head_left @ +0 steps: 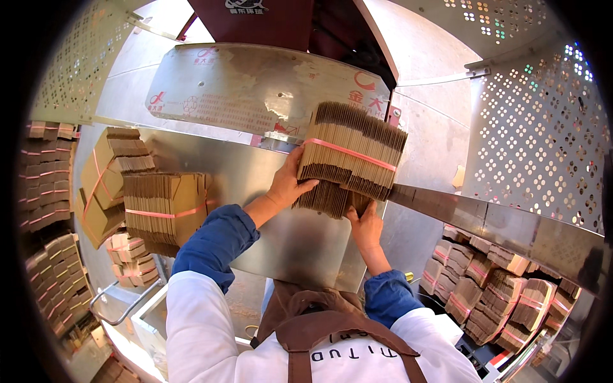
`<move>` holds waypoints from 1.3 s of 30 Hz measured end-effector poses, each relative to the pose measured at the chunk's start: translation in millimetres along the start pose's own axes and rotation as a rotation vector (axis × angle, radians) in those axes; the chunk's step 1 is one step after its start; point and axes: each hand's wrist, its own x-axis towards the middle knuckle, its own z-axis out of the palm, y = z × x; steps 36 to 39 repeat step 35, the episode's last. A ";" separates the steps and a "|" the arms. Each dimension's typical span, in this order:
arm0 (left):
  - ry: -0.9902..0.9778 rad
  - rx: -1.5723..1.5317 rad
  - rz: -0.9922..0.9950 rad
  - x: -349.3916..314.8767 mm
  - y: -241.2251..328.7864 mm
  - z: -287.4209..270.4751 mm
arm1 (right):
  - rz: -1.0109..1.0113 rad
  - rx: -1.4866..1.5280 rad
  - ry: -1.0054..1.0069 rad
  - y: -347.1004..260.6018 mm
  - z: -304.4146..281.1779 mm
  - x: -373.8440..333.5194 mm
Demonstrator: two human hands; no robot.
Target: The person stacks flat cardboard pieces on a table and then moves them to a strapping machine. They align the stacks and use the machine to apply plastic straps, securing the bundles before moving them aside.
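Observation:
A thick bundle of flattened cardboard pieces (354, 143), bound with a pink strap, stands tilted over the metal worktop in front of me. Below it, another block of cardboard edges (324, 198) shows, partly covered by the bundle; I cannot tell whether the two are joined. My left hand (287, 185) grips the left side, thumb lying across the edges and fingers mostly hidden. At the lower right corner, my right hand (366, 230) is closed on the cardboard, thumb up against it. Blue sleeve covers reach up both forearms.
Strapped cardboard bundles (163, 210) stand on the worktop's left side. More bundles are stacked at the far left (48, 172) and lower right (498, 287). A perforated metal panel (530, 147) and a long metal bar (491, 214) flank the right. Beyond the worktop sits a dark red machine (262, 22).

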 end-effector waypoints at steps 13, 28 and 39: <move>-0.045 -0.089 -0.092 1.7 7.5 -1.8 | -0.039 0.042 0.049 4.0 6.4 -2.1; -0.080 -0.482 -0.330 -143.3 20.4 -22.9 | 0.126 0.210 -0.294 10.8 -15.9 -109.0; -0.347 -0.126 -0.058 -140.8 51.5 -64.1 | 0.055 0.622 -0.311 -1.4 -41.0 -103.6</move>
